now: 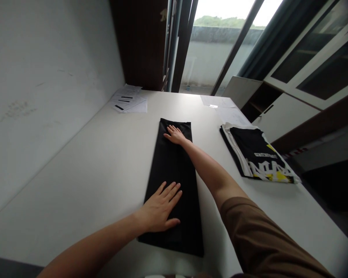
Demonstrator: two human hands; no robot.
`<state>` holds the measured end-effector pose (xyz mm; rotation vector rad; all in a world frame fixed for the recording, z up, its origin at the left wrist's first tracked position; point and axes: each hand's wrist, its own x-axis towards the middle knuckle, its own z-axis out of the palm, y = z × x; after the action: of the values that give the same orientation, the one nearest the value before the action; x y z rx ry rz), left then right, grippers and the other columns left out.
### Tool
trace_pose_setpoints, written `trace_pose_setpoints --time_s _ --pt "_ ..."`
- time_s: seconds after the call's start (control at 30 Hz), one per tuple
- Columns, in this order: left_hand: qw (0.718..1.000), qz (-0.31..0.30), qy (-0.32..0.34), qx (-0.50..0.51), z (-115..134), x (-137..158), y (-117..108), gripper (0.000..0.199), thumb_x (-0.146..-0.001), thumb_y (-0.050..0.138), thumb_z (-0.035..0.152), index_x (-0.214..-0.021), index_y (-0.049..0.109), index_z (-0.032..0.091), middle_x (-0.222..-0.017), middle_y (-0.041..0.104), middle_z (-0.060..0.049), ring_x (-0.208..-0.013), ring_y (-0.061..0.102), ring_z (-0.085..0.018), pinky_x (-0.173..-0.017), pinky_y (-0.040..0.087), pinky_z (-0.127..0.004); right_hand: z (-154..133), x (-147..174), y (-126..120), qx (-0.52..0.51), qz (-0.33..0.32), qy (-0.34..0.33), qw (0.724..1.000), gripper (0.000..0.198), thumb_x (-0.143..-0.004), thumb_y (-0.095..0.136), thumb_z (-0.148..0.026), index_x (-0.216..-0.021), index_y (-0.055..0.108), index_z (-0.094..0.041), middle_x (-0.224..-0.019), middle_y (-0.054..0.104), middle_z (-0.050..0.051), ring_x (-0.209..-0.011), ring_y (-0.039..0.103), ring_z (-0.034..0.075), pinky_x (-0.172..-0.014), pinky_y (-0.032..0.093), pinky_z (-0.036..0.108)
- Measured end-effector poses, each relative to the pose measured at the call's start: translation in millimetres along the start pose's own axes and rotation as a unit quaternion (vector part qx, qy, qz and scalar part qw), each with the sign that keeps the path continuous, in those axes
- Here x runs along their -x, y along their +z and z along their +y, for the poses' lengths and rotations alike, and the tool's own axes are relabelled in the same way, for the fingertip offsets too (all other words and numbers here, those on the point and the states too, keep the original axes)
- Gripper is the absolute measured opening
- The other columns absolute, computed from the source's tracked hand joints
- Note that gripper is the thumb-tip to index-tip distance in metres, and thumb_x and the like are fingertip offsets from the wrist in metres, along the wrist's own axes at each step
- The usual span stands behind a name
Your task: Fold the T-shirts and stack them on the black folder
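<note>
A black cloth garment (174, 166), folded into a long narrow strip, lies flat on the white table (104, 162), one short end towards me. Its exact kind I cannot tell. My left hand (162, 208) rests palm down on the near part, fingers spread. Farther up, my right hand (175, 135) lies flat near the far end with its fingers apart. Neither hand grips anything. Both palms hide small patches of the cloth.
To the right sits a stack of folded clothes (258, 154), its top black with white and yellow print. Paper sheets (130, 101) lie at the far left by the wall (46, 77), and more papers (229, 110) at the far right. Beyond stand glass doors and a white cabinet (290, 116).
</note>
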<state>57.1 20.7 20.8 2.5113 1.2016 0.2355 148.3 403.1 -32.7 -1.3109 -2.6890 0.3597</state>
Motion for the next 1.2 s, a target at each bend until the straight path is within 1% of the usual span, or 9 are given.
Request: trace_pose_setpoints --time_s 0.2,0.33,0.47,0.57,0.67,0.77,0.87,0.97,1.2 --pt "0.996 -0.031 0.081 0.024 14 4 3 0.074 -0.102 0.045 0.056 -0.163 0.027 0.019 -0.172 0.015 -0.013 -0.16 0.007 -0.029 -0.129 0.0 -0.053 -1 -4 4 0.009 0.032 0.014 0.999 0.081 -0.102 0.038 -0.066 -0.163 0.03 -0.014 -0.17 0.02 0.012 -0.158 0.015 0.028 -0.128 0.01 0.046" --pt "0.994 -0.033 0.105 0.025 17 4 0 0.069 -0.102 0.046 0.05 -0.162 0.03 0.021 -0.171 0.019 -0.011 -0.16 0.012 -0.029 -0.13 0.002 -0.053 -8 0 0 -0.012 0.079 0.021 0.997 0.072 -0.104 0.037 -0.06 -0.159 0.039 -0.014 -0.167 0.03 0.012 -0.157 0.022 0.027 -0.128 0.015 0.046" --pt "0.993 -0.024 0.111 0.023 13 3 -2 0.071 -0.1 0.049 0.052 -0.162 0.032 0.021 -0.17 0.024 -0.01 -0.159 0.016 -0.03 -0.129 0.005 -0.054 -9 20 -8 -0.056 0.154 0.003 0.986 0.061 -0.108 0.028 -0.051 -0.155 0.047 -0.017 -0.162 0.04 0.009 -0.154 0.031 0.023 -0.127 0.022 0.043" --pt "0.995 -0.013 0.093 0.016 6 2 -2 0.069 -0.101 0.049 0.054 -0.161 0.034 0.023 -0.17 0.026 -0.01 -0.159 0.017 -0.03 -0.129 0.006 -0.055 -4 50 -11 -0.08 0.177 -0.006 0.981 0.06 -0.108 0.029 -0.051 -0.154 0.049 -0.018 -0.162 0.042 0.008 -0.153 0.033 0.022 -0.126 0.028 0.04" --pt "0.999 0.002 0.051 0.002 0 2 -1 0.075 -0.099 0.055 0.054 -0.163 0.028 0.025 -0.172 0.018 -0.009 -0.159 0.012 -0.031 -0.129 0.007 -0.056 -4 92 -9 -0.078 0.156 -0.02 0.984 0.064 -0.105 0.038 -0.055 -0.156 0.046 -0.017 -0.163 0.038 0.009 -0.154 0.031 0.023 -0.126 0.029 0.04" --pt "1.0 0.011 0.024 -0.015 -3 2 1 0.084 -0.096 0.059 0.057 -0.165 0.021 0.028 -0.173 0.01 -0.009 -0.16 0.008 -0.032 -0.129 0.007 -0.056 -14 133 -6 -0.053 0.111 -0.056 0.991 0.07 -0.103 0.041 -0.059 -0.16 0.039 -0.018 -0.167 0.032 0.009 -0.156 0.025 0.025 -0.127 0.026 0.043" --pt "0.999 0.016 0.008 -0.031 -2 3 2 0.086 -0.096 0.058 0.06 -0.166 0.018 0.029 -0.173 0.007 -0.009 -0.16 0.007 -0.032 -0.128 0.007 -0.056 -26 161 -3 -0.014 0.071 -0.086 0.994 0.078 -0.101 0.042 -0.066 -0.163 0.033 -0.018 -0.169 0.025 0.009 -0.157 0.02 0.027 -0.128 0.021 0.047" --pt "0.999 0.01 -0.004 -0.05 1 9 3 0.087 -0.096 0.057 0.061 -0.166 0.017 0.029 -0.173 0.006 -0.008 -0.16 0.006 -0.032 -0.128 0.007 -0.058 -29 170 -2 0.008 0.07 -0.082 0.994 0.08 -0.102 0.037 -0.068 -0.164 0.029 -0.019 -0.17 0.02 0.009 -0.158 0.018 0.026 -0.129 0.018 0.047" --pt "0.995 0.016 -0.042 -0.091 -1 34 4 0.087 -0.097 0.056 0.06 -0.167 0.014 0.028 -0.174 0.004 -0.008 -0.16 0.007 -0.031 -0.129 0.009 -0.056 -17 161 0 0.021 0.064 -0.049 0.997 0.07 -0.107 0.025 -0.056 -0.164 0.029 -0.015 -0.168 0.027 0.01 -0.157 0.02 0.024 -0.129 0.016 0.045"
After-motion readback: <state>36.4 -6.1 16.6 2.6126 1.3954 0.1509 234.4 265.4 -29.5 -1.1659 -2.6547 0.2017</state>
